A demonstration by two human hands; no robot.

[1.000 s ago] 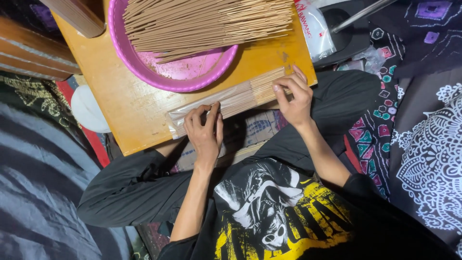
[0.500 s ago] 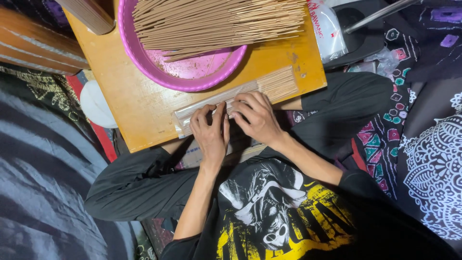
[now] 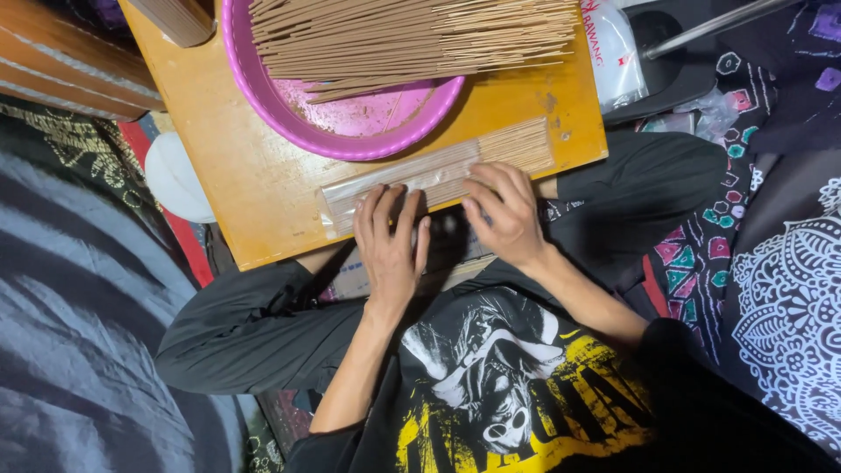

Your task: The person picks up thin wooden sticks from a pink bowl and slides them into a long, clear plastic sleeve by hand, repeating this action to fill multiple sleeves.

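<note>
Both hands, left and right, press flat, fingers spread, on the clear sleeve of incense sticks at the wooden board's near edge; it looks light, brittle, slippery — best held mid-length.

1. Basin: bright pink-magenta, holding my tan incense sticks.
2. Board: orange-yellow wood.
3. Sleeve of sticks: clear plastic over pale tan.
4. My T-shirt: black, with a white and yellow print.
5. My trousers: plain black.
6. Cloth: dark, with a white floral pattern.
</note>
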